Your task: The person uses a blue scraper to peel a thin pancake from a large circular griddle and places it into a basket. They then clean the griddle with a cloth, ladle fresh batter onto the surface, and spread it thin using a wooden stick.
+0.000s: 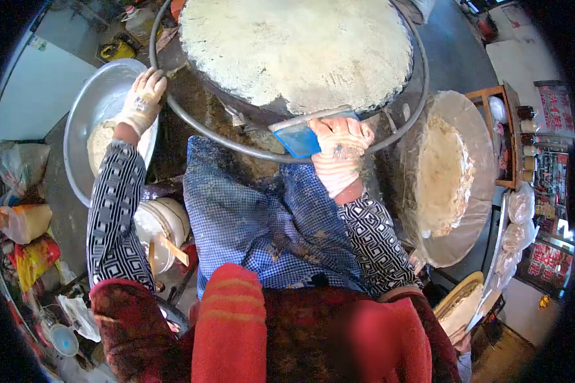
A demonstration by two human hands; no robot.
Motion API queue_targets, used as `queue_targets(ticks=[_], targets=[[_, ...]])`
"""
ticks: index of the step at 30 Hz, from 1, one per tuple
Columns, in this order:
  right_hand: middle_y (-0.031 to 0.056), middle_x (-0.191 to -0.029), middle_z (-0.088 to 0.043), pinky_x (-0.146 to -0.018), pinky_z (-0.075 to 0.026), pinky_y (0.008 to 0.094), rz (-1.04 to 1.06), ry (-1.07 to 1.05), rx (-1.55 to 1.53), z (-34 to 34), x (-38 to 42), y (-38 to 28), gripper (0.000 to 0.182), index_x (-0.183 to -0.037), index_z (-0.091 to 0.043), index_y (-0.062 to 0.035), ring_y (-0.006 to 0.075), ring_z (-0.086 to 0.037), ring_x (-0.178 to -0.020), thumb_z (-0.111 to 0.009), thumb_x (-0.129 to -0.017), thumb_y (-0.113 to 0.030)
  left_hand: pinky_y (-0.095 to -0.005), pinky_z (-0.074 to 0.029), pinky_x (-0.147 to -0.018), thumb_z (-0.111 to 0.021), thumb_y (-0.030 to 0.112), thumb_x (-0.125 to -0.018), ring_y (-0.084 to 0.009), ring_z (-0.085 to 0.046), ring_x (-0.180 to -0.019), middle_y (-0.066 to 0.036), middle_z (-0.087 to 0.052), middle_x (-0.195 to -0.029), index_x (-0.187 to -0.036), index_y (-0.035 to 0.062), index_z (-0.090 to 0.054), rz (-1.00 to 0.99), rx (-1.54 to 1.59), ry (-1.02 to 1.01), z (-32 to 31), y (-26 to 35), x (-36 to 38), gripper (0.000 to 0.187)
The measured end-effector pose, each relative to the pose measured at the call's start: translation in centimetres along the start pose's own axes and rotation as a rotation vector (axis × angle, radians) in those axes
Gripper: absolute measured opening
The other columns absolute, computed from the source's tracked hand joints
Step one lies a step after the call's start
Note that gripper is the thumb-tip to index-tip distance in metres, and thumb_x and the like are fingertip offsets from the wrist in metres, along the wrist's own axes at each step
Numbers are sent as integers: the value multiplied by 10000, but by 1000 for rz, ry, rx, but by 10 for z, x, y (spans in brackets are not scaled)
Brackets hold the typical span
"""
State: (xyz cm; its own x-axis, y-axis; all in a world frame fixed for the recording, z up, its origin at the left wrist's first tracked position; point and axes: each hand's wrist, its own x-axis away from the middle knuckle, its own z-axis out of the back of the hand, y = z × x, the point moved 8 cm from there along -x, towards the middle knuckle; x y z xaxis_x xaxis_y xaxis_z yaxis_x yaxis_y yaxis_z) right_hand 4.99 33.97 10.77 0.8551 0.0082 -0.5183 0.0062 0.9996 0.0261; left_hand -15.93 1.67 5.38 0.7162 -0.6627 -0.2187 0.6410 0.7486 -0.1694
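A large round griddle (294, 51) is coated with a thin, pale layer of batter, patchy at its near edge. My right hand (342, 150), in a striped work glove, is closed on a blue scraper (298, 138) at the griddle's near edge. On the left, my left hand (144, 99) wears a whitish glove. Its fingers are stretched out over the far right rim of a metal basin (74, 137), close to the metal ring (233, 143) around the griddle. Pale dough or batter (100, 143) lies in the basin, partly behind my left arm.
At right stands a stack of flat round sheets (441, 175) under clear plastic. A white bucket (172, 217) with a wooden-handled tool (174, 250) is below the basin. A wooden rack (510, 137) and jars (528, 140) are farther right. Plastic bags (22, 163) lie far left.
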Motion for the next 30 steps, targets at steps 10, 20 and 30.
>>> queue_targets(ticks=[10, 20, 30], targets=[[-8, -680, -570, -684, -384, 401, 48, 54, 35, 6, -14, 11, 67, -703, -642, -228, 213, -567, -735, -668, -700, -289, -488, -413, -951, -785, 130, -518, -422, -501, -1085, -197, -532, -1059, -1052, 137, -573, 5, 32, -177, -15, 42, -5, 574], [-15, -804, -600, -806, -378, 437, 105, -2, -66, -6, -17, 7, 77, -740, -660, -245, 218, -566, -855, -676, -717, -317, -461, -459, -685, -686, 128, -577, -356, -599, -751, -213, -606, -776, -733, 54, -662, -23, 504, -31, 100, 319, 5, 174], [27, -820, -629, -795, -373, 453, 62, -26, 59, -5, -15, 24, 95, -764, -668, -201, 243, -577, -872, -652, -739, -292, -420, -507, -776, -571, 227, -808, -308, -631, -843, -135, -637, -866, -847, 48, -643, -540, 881, -303, 120, 440, 105, 196]])
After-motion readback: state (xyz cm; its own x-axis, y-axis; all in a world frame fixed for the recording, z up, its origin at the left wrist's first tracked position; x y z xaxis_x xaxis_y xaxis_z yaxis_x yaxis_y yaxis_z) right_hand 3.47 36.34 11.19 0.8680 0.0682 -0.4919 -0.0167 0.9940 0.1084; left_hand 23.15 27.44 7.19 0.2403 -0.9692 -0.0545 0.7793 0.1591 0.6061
